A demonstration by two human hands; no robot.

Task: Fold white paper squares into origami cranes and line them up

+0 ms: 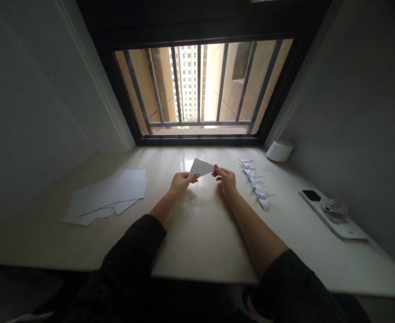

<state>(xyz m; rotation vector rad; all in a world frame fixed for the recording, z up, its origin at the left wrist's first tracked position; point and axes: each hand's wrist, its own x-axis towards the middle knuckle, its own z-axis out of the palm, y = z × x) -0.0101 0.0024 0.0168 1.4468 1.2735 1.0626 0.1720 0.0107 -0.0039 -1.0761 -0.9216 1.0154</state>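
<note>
A small piece of folded white paper (201,167), roughly triangular, is held up between my two hands above the sill. My left hand (181,180) pinches its lower left corner, thumb on the near face. At the paper's right tip, the fingers of my right hand (225,177) are closed on it. Just right of that hand, several folded paper cranes (254,180) stand in a row running toward me. A stack of loose white sheets (111,195) lies fanned out to the left of my left hand.
The pale windowsill (197,242) ends at a near edge in front of my body. On the right lies a phone (332,215) with a round grip on its back. A white cylindrical object (279,150) leans by the right wall. A barred window (197,89) is behind.
</note>
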